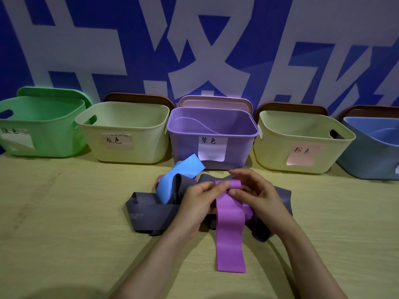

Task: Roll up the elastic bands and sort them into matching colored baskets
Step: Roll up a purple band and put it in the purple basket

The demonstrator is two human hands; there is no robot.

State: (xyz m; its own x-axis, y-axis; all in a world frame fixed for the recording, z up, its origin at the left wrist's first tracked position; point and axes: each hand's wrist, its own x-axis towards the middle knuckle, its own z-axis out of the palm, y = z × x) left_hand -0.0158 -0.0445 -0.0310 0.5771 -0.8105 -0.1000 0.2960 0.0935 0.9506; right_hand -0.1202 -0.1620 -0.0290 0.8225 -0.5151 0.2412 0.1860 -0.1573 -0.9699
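A purple elastic band (230, 231) lies lengthwise on the table, its far end curled over into the start of a roll. My left hand (199, 203) and my right hand (257, 194) both pinch that curled end with thumbs and fingertips. Under and around them sprawls a dark grey band (149, 214). A blue band (179, 178) arches up behind my left hand, with a bit of pink band (159, 180) peeking out beside it. Directly behind stands the purple basket (212, 128), holding a purple band.
A row of labelled baskets lines the back wall: green (41, 128), cream (125, 132) at left, cream with a pink label (302, 141), blue (373, 152) at right. Lids lean behind them. Wooden tabletop (64, 212) spreads in front.
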